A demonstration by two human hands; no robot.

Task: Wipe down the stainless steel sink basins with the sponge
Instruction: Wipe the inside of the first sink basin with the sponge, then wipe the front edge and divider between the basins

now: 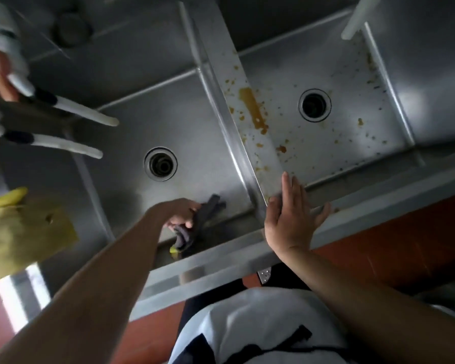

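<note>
Left grip (181, 215) clutching dark, possibly sponge-backed cloth (195, 224) in left basin (195, 143), right grip (293, 214) flat on rim

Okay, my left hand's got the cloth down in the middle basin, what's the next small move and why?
Probably lift the left hand with its dark cloth over the divider and start on the right basin: brown splatter covers both, while the middle basin looks clean. The right hand already braces there.

A blurred yellow cloth (24, 227) runs off the left edge — the sponge (174, 249) shows only a corner.
</note>
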